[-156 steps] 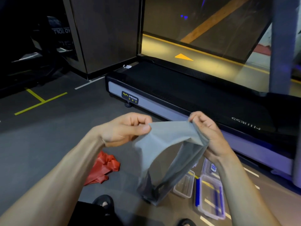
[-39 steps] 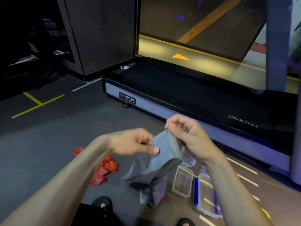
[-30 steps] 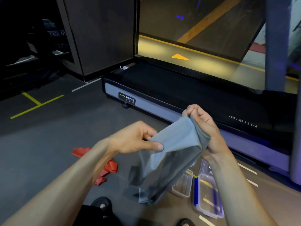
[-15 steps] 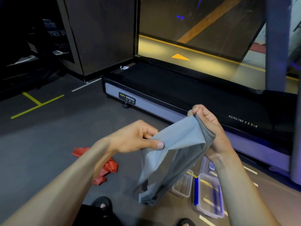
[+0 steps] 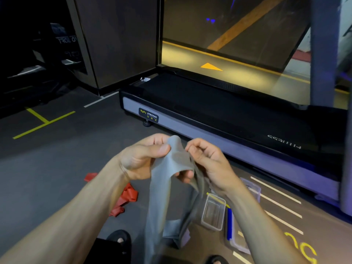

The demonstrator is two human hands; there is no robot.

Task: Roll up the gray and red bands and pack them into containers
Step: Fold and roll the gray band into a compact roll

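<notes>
While both hands pinch its top, gray band hangs lengthwise downward.

The scene is dim overall, with the far left corner sunk almost to black. The brightest patch is a warm yellow glow on the floor seen through the tall glass pane beyond the black treadmill deck. A cool bluish-violet cast lies on the treadmill's grey side rail and the upright post at right. The wide-angle lens bends straight lines toward the edges. The lower end of the thin grey elastic band is smeared by motion blur, and the fingers look slightly soft.
</notes>
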